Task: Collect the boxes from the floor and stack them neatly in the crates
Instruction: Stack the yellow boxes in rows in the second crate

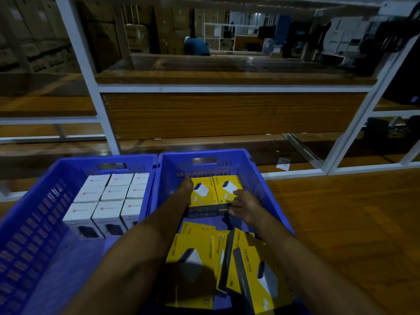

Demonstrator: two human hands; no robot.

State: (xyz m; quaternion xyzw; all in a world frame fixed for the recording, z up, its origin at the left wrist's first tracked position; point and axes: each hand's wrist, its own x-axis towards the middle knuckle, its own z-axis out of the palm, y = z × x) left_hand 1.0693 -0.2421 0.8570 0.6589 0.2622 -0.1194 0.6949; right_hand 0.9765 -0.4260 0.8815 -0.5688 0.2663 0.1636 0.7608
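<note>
In the right blue crate (205, 153), at its far end, my two hands work on a pair of yellow charger boxes (203, 192) standing side by side against the wall, with dark boxes showing beneath them. My left hand (186, 187) lies against the left side of the left box. Its fingers are out of sight behind the hand, so I cannot tell whether they are curled or straight. My right hand (245, 204) is spread, and its fingers (236, 207) point left, nearly straight, and touch the near edge of the right box without closing round it.

Nearer to me in the same crate lies a loose pile of yellow boxes (193, 258), tilted and overlapping, some on edge.

The left blue crate (68, 162) stands touching the right one. It holds white boxes (109, 201) set upright in neat rows at its far end.

Both crates sit on the wooden floor (341, 212) in front of a white-framed shelf rack (204, 88) with wooden boards. A scrap of paper (283, 164) lies on the lowest board. Far behind the rack a person in blue (196, 47) bends over.
</note>
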